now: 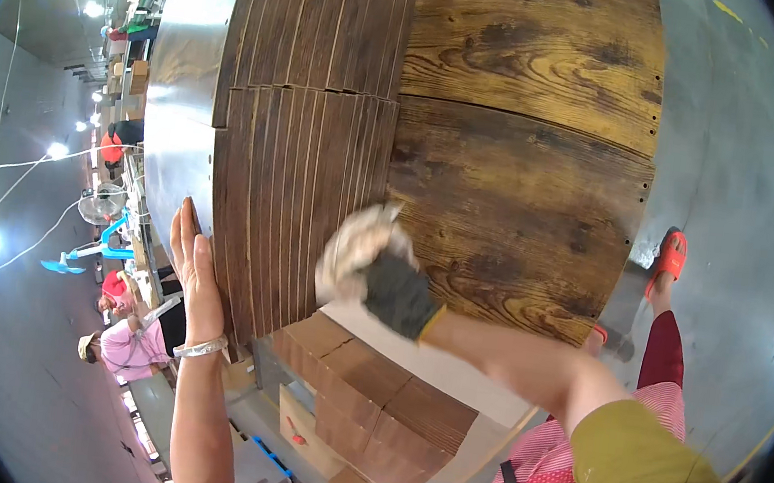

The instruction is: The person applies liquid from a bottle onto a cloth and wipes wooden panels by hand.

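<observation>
Stacks of dark brown wood-grain boards [273, 167] stand with their long edges showing, and wide wood-grain panels [517, 190] face up to their right. My left hand [199, 282] is bare, with a silver bracelet at the wrist. Its fingers are stretched out along the left side of the stacked boards. My right hand [375, 264] wears a dark glove with a yellow cuff and is blurred by motion. It is over the line where the board edges meet the panel, its fingers curled around a pale, crumpled-looking thing that I cannot make out.
Below the panels stand more stacked brown boards [371, 383]. A shiny metal surface [182, 113] lies left of the boards. A person in pink [132, 346], a blue stand [105, 248] and a fan [103, 204] are at the far left. Grey floor [737, 186] runs along the right.
</observation>
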`<state>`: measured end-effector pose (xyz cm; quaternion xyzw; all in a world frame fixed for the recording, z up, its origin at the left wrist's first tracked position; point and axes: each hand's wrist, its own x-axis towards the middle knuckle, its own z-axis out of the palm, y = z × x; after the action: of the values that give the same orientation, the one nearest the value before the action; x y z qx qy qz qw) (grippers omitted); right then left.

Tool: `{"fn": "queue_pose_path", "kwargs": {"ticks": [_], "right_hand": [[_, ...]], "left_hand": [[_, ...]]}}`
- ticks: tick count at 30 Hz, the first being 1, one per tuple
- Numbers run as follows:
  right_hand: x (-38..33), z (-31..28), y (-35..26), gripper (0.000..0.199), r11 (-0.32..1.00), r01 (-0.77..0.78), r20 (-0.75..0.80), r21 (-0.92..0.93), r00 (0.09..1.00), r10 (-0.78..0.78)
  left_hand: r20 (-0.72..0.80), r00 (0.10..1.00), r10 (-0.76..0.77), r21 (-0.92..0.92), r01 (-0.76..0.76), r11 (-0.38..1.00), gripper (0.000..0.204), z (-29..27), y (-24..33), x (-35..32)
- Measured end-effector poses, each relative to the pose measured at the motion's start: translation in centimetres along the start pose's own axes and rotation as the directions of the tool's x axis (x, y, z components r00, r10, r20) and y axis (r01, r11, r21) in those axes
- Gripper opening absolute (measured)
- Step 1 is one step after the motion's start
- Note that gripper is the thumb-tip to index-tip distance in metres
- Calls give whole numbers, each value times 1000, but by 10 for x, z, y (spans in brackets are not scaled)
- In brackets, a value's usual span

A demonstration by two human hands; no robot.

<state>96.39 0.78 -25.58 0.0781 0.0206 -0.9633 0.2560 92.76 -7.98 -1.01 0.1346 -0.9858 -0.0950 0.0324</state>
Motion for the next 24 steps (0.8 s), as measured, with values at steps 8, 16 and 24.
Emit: {"fn": "queue_pose_path", "kwargs": {"ticks": [8, 16, 24], "right_hand": [[80, 77, -135, 10, 302, 134, 43, -944, 956, -290], [-75, 30, -36, 21, 824, -160, 37, -544, 976, 214], [-141, 75, -289, 31, 599, -384, -207, -703, 916, 343]], "left_hand": [[-26, 1000, -1, 1, 1, 1000, 57, -11, -1, 5], [-47, 999, -26, 29, 27, 999, 55, -22, 3, 0], [89, 987, -136, 175, 119, 977, 60, -31, 10, -9]]}}
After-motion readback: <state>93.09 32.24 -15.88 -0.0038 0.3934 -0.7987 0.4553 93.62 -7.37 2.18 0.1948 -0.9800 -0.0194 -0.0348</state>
